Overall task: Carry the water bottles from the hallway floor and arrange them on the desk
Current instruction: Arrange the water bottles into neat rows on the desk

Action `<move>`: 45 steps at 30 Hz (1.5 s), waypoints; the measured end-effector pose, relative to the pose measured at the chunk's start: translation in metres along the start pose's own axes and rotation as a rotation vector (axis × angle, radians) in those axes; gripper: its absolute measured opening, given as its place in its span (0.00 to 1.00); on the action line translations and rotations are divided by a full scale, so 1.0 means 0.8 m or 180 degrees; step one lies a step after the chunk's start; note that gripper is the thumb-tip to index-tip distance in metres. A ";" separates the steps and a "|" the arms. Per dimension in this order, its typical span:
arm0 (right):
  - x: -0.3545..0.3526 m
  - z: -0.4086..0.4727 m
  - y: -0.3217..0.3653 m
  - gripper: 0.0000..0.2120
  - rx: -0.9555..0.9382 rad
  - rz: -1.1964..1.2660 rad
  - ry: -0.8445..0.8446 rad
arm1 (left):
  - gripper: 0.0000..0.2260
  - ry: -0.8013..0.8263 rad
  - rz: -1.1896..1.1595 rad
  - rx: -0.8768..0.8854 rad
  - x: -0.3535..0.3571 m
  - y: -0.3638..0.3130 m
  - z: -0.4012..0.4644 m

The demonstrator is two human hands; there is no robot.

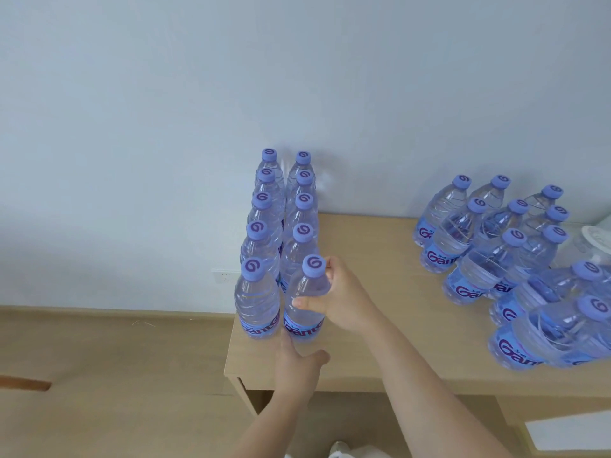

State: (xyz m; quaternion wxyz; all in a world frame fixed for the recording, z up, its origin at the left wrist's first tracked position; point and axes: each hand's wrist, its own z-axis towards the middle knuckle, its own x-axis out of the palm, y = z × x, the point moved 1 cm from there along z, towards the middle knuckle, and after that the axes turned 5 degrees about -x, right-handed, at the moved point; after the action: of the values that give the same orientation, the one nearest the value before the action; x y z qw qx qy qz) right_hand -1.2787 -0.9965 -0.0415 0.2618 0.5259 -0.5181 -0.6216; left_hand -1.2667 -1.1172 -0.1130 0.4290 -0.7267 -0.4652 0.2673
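Right hand (pixel 334 292) gripping front bottle (pixel 305 302) at desk (pixel 380 325) left end; left hand (pixel 297 361) flat-fingered at base. Best nudged flush against neighbour bottle (pixel 257 302), kept upright, released gently.

Not much readable text here, only the bottle branding. On the blue label of the front right bottle (pixel 304 305) in the two neat rows, purple lettering is seen that reads roughly "Gant", with the end cut off by the curve of the bottle. The same partial word is repeated on the front left bottle (pixel 258 302) beside it. In the loose cluster of bottles (pixel 515 259) further right, "Gan" is shown on several labels, never completely. A purple swirl logo is printed on every cap (pixel 312 263). Small characters above the brand name can't be made out.
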 end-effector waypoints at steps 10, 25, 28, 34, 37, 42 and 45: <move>0.022 -0.009 -0.008 0.27 -0.0156 -0.0099 -0.0318 | 0.33 0.0172 -0.0163 -0.0259 -0.013 0.008 0.014; 0.021 -0.024 -0.010 0.35 -0.0168 -0.0091 -0.0132 | 0.40 0.0908 -0.0373 -0.0601 0.025 0.020 -0.023; -0.007 -0.032 -0.016 0.38 -0.0092 -0.0249 -0.0224 | 0.32 0.1133 -0.0131 -0.0450 0.052 0.006 -0.014; -0.102 -0.050 -0.046 0.16 -0.0124 -0.0385 -0.1597 | 0.34 0.0983 0.0070 -0.0321 0.113 -0.020 0.010; -0.162 -0.059 -0.066 0.16 -0.0129 -0.0511 -0.2507 | 0.32 0.1043 0.0233 -0.0212 0.150 -0.032 0.020; -0.251 -0.050 -0.094 0.27 0.0043 -0.0516 -0.3443 | 0.31 0.1201 0.0585 -0.0072 0.210 -0.045 0.034; -0.285 -0.030 -0.114 0.34 0.0387 -0.0313 -0.3109 | 0.31 0.1249 0.0751 -0.0111 0.242 -0.047 0.042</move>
State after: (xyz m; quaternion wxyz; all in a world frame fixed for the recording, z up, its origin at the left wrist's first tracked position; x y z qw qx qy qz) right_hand -1.1657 -0.7768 -0.0359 -0.0724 0.2113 -0.5901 -0.7758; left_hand -1.2280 -0.9219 -0.0951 0.4644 -0.8214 -0.2892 0.1612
